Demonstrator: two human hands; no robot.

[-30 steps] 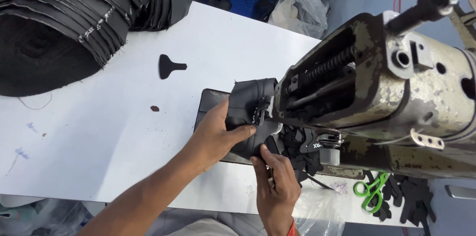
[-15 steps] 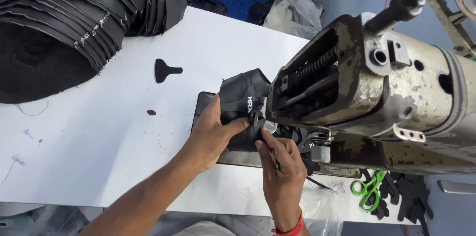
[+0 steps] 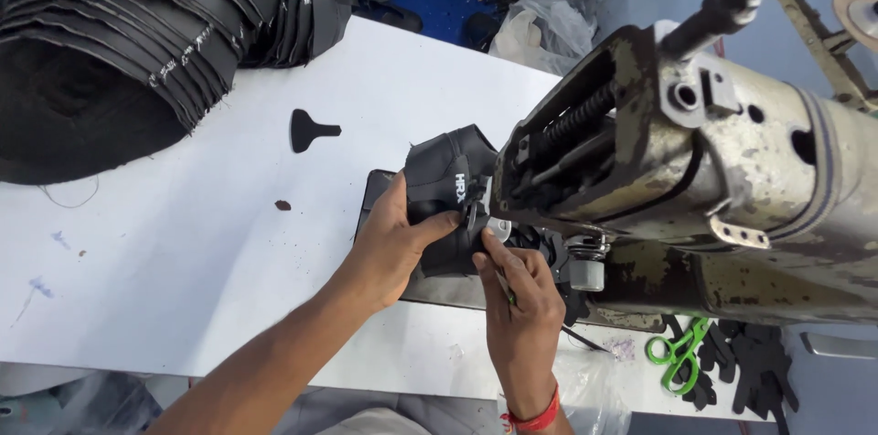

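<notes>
Under the big sewing machine (image 3: 695, 170) I see a black shoe piece (image 3: 444, 188) on the white bench (image 3: 183, 243). My left hand (image 3: 393, 247) holds it tight. My right hand (image 3: 521, 307) pinches its edge by the needle. Green snips (image 3: 675, 353) lie near.

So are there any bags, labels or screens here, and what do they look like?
Label: small white lettering on the black shoe piece, held by the left hand beside the sewing machine.
Plastic bag: pale, crumpled, beyond the far edge of the white table.
Screens: none in view.
</notes>
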